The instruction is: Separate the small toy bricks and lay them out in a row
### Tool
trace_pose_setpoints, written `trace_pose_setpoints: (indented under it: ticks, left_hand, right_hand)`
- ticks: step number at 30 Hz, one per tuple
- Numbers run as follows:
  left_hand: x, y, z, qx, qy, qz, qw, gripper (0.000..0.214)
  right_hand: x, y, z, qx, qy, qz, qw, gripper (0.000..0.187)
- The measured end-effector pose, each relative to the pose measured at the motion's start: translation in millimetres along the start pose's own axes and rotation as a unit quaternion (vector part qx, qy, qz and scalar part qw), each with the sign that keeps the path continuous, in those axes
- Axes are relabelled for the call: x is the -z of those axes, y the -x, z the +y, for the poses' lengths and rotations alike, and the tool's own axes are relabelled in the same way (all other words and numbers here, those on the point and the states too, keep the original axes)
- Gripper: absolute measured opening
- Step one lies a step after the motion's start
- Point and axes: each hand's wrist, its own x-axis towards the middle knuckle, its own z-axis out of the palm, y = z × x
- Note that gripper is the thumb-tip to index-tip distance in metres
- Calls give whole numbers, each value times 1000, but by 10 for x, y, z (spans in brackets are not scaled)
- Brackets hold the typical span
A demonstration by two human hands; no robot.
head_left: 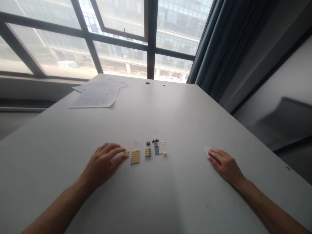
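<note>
Several small building bricks lie in a row on the white table (170, 110). My left hand (103, 164) rests flat beside them, fingers spread, its fingertips touching a small tan brick (126, 153). To the right lie a larger tan plate (135, 157), a tan and grey piece (148, 152), a grey piece (156, 149), a white piece (162, 148) and two tiny black parts (148, 143). My right hand (224, 164) lies flat farther right, its fingertips on a small white piece (207, 149).
Printed paper sheets (98, 94) lie at the table's far left. Two cable holes (147, 83) sit near the far edge. A window is behind, a dark curtain (219, 48) at the right.
</note>
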Motion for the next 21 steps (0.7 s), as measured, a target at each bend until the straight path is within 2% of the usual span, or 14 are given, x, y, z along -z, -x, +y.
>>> trace_pose_setpoints:
  ticks: [6,10,13,18,21]
  left_hand:
    - [-7,16,-13,-3,-10,0,1000,28]
    - [-10,10,-8,-5,-12,0,1000,27]
    - [-7,4,-6,-6,-14,-3,1000,25]
    - [-2,-1,-1,-5,-15,-7,1000,26]
    - [5,0,7,-6,-15,-5,1000,26]
  right_hand:
    - [-25,-16,-18,10,8,10,1000,30]
    - [-14,-148,-212,8,3,37,999,32]
    - [-35,-317,-588,23,-21,16,999,32]
    - [-142,-623,-1421,73,-72,-83,991,40]
    - [-220,-786,-1787,92,-70,-118,986,48]
